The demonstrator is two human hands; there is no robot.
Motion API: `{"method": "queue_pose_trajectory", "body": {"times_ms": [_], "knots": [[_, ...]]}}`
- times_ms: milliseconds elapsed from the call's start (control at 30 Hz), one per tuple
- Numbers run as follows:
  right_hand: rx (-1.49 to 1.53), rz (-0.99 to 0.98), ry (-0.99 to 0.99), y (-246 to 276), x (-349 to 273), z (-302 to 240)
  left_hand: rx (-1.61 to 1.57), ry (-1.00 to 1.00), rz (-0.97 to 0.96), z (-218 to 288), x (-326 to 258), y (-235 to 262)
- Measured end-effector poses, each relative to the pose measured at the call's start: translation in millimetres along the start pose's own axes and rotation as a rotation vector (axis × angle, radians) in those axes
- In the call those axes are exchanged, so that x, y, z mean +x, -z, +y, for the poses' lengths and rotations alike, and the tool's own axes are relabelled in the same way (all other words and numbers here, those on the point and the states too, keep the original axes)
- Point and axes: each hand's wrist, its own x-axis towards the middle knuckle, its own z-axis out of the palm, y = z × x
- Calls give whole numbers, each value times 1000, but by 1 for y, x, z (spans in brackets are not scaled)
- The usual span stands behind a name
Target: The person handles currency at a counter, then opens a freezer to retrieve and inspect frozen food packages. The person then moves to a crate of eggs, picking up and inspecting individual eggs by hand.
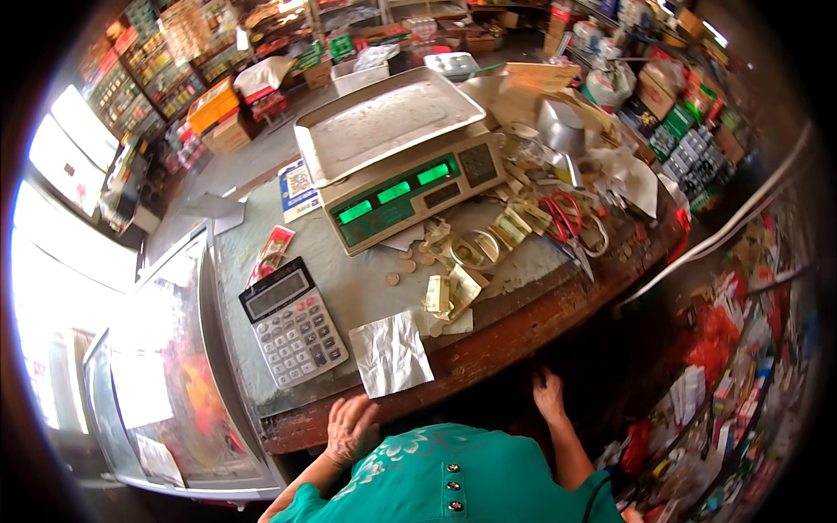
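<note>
My left hand rests at the front edge of the wooden desk, fingers loosely stretched and nothing seen in them. Just beyond it lies a creased white slip of paper, and left of that a grey and white calculator. My right hand is low, in front of the desk's dark underside, with its fingers partly apart and no object visible in it. Crumpled banknotes and several coins lie on the desktop beyond the paper.
A scale with a metal tray and green lit displays stands at the back. Red-handled scissors, a clear ring and a metal scoop lie to the right. A glass-topped freezer adjoins the left; cluttered goods crowd the right.
</note>
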Motion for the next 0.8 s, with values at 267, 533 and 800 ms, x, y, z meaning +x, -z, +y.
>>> {"method": "queue_pose_trajectory", "body": {"times_ms": [267,533,800], "knots": [[120,-369,67,42,30,-30,-30,-41,-159,51,36,-12],[388,-970,409,76,96,-50,27,607,137,123,31,-117],[339,-1202,565,106,132,-35,-1048,1822,1053,112,-29,-192]]}}
